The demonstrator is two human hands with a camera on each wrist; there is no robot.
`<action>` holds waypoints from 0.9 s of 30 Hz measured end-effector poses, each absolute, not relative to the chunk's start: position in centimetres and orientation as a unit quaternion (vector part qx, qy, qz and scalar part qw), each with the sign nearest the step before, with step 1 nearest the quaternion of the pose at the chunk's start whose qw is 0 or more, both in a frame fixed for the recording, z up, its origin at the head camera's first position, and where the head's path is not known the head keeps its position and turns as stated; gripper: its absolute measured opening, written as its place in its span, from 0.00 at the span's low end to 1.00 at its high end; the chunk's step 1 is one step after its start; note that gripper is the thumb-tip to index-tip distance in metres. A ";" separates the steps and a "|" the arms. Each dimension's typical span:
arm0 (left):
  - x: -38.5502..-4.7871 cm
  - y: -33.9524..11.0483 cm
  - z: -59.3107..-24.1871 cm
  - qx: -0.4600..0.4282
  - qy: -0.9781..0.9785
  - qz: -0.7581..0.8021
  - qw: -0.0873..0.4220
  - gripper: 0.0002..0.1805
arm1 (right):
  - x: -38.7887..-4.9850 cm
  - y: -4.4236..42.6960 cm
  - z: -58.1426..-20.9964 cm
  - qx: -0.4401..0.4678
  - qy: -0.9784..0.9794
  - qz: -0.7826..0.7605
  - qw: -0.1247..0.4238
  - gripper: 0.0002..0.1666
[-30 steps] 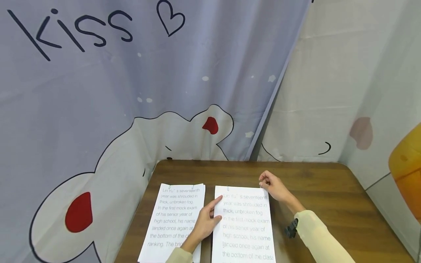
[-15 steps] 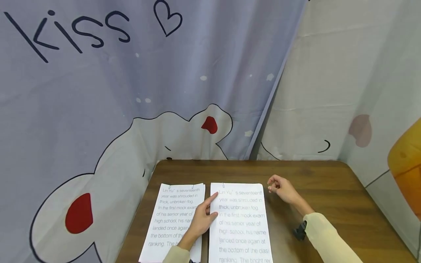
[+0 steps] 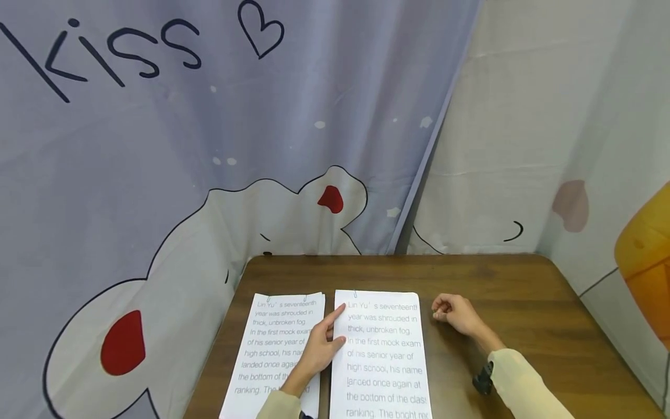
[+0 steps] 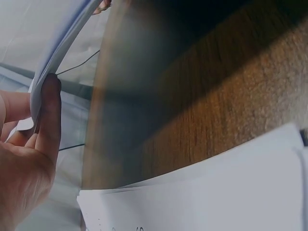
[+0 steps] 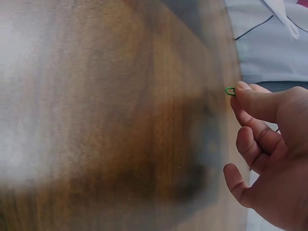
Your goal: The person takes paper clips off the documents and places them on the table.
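Head view. A brown wooden table [image 3: 502,279] occupied the lower part of the frame, before a curtain [image 3: 104,174] lettered "kiss". Two stacks of printed paper lay at the lower centre: the left stack [image 3: 267,361], with two paper clips [image 3: 268,299] at its top edge, and the centre stack [image 3: 384,361], with one clip [image 3: 355,294] near its upper left corner. The left hand [image 3: 320,346] gripped the left edge of the centre stack, its forearm crossing the left stack. The right hand [image 3: 458,314] was just beside the centre stack, towards the lower right, its fingertips drawn together; what they held was too small to tell here.

Left wrist view. At the left of the frame, the left hand pinched the centre stack, thumb and fingers on opposite faces of the sheets, seen nearly edge-on. The left stack filled the bottom.

Right wrist view. At the right of the frame, thumb and index finger pinched a green paper clip [image 5: 227,91], its loop projecting leftward; the other fingers were loosely bent.
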State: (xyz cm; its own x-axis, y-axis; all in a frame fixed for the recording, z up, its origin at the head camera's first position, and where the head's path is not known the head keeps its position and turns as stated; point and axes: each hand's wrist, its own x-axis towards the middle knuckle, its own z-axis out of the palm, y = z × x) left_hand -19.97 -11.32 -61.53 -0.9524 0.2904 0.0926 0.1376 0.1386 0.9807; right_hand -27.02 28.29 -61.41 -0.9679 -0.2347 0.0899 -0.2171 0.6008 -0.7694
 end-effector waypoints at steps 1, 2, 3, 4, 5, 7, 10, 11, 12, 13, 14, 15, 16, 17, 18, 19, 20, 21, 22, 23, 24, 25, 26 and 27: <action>-20.0 -11.3 -61.6 0.143 0.753 0.639 0.060 0.44 | -27.0 28.3 -61.5 -0.130 0.895 -0.428 0.010 0.08; -20.0 -11.3 -61.6 0.143 0.754 0.639 0.061 0.44 | -27.0 28.2 -61.6 -0.136 0.895 -0.425 0.009 0.08; -20.0 -11.3 -61.6 0.144 0.754 0.638 0.061 0.44 | -27.0 28.2 -61.7 -0.135 0.895 -0.425 0.011 0.08; -20.0 -11.3 -61.7 0.144 0.755 0.637 0.061 0.44 | -26.9 28.1 -61.8 -0.134 0.895 -0.425 0.013 0.08; -20.0 -11.3 -61.7 0.144 0.755 0.637 0.060 0.44 | -26.8 28.1 -61.9 -0.132 0.897 -0.422 0.015 0.08; -20.0 -11.3 -61.7 0.144 0.755 0.638 0.058 0.44 | -26.7 28.1 -62.1 -0.128 0.903 -0.410 0.018 0.08; -20.0 -11.4 -61.8 0.146 0.753 0.640 0.056 0.44 | -26.4 28.1 -62.5 -0.116 0.919 -0.376 0.016 0.09; -20.0 -11.4 -61.8 0.147 0.752 0.640 0.055 0.44 | -26.4 28.1 -62.6 -0.114 0.925 -0.361 0.012 0.10; -20.0 -11.4 -61.9 0.148 0.751 0.641 0.055 0.44 | -26.3 28.1 -62.7 -0.113 0.930 -0.349 0.009 0.10; -20.0 -11.4 -61.9 0.149 0.751 0.641 0.055 0.44 | -26.3 28.0 -62.8 -0.111 0.934 -0.338 0.006 0.10; -20.0 -11.4 -61.9 0.149 0.750 0.642 0.055 0.45 | -26.3 28.0 -62.8 -0.110 0.937 -0.331 0.004 0.10; -20.0 -11.4 -61.9 0.151 0.750 0.642 0.055 0.45 | -26.3 27.9 -62.8 -0.108 0.939 -0.325 0.002 0.10; -20.0 -11.4 -61.9 0.152 0.749 0.642 0.056 0.45 | -26.2 27.9 -62.8 -0.106 0.941 -0.321 0.000 0.10; -20.1 -11.4 -61.9 0.153 0.750 0.641 0.056 0.45 | -26.2 27.8 -62.8 -0.106 0.942 -0.319 -0.001 0.09; -20.1 -11.4 -61.9 0.156 0.750 0.641 0.055 0.45 | -26.1 27.8 -62.8 -0.105 0.943 -0.317 0.000 0.09; -20.1 -11.4 -61.9 0.157 0.751 0.640 0.055 0.45 | -26.1 27.7 -62.9 -0.104 0.944 -0.313 0.000 0.09; -20.1 -11.3 -62.0 0.157 0.752 0.638 0.055 0.45 | -26.1 27.8 -62.9 -0.103 0.946 -0.307 0.000 0.09; -20.2 -11.3 -62.0 0.155 0.753 0.638 0.054 0.45 | -26.1 27.9 -62.8 -0.103 0.948 -0.302 0.001 0.08; -20.2 -11.2 -62.0 0.154 0.754 0.637 0.052 0.45 | -26.1 27.9 -62.8 -0.104 0.949 -0.298 0.001 0.08; -20.2 -11.2 -62.0 0.151 0.755 0.636 0.051 0.46 | -26.1 27.9 -62.8 -0.106 0.950 -0.294 0.001 0.07; -20.2 -11.1 -62.0 0.150 0.756 0.635 0.049 0.46 | -26.2 28.0 -62.8 -0.108 0.951 -0.289 0.001 0.07; -20.1 -11.1 -62.1 0.148 0.756 0.636 0.049 0.46 | -26.1 28.0 -62.9 -0.112 0.952 -0.285 -0.001 0.07; -20.1 -11.0 -62.1 0.148 0.756 0.635 0.048 0.46 | -26.1 28.0 -63.0 -0.113 0.952 -0.283 -0.002 0.07; -20.1 -11.0 -62.2 0.151 0.755 0.636 0.048 0.46 | -26.1 28.0 -63.0 -0.114 0.953 -0.280 -0.005 0.07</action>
State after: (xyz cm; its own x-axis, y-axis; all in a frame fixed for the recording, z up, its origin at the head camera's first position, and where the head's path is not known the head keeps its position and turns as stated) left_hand -20.08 -10.99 -62.24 -0.9496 0.2900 0.1191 0.1666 0.1449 0.9753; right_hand -26.10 27.99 -63.02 -0.9740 -0.2147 0.0725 -0.2197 0.8171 -0.5330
